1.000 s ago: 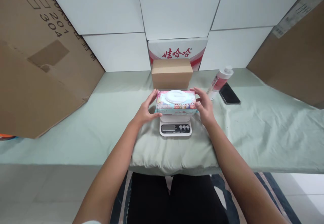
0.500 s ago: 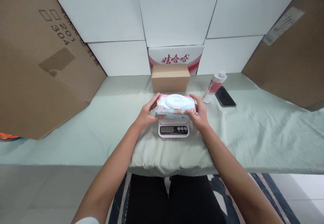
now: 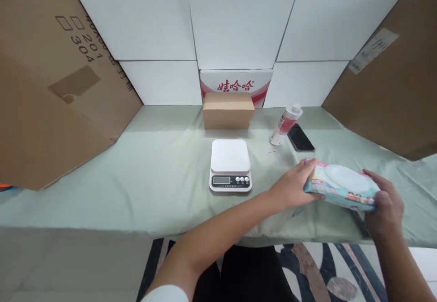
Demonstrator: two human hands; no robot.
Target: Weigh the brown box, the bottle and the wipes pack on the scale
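Observation:
A pack of wet wipes, pastel blue and pink with a white oval lid, is held between both hands at the right of the table. My left hand grips its left end, and my right hand closes round its right end. Whether the pack touches the cloth, I cannot tell. Left of my hands, near the middle of the table, the white digital kitchen scale shows a bare weighing plate. Its dark display panel faces me, with several round buttons.
A brown cardboard box stands at the back before a white-and-red carton. To its right are a white-and-pink bottle and a black phone. Large cardboard sheets flank the green tablecloth.
Both hands have carried the wipes pack from over the scale to the right side of the table. The scale's weighing plate is now uncovered. The view has shifted slightly.

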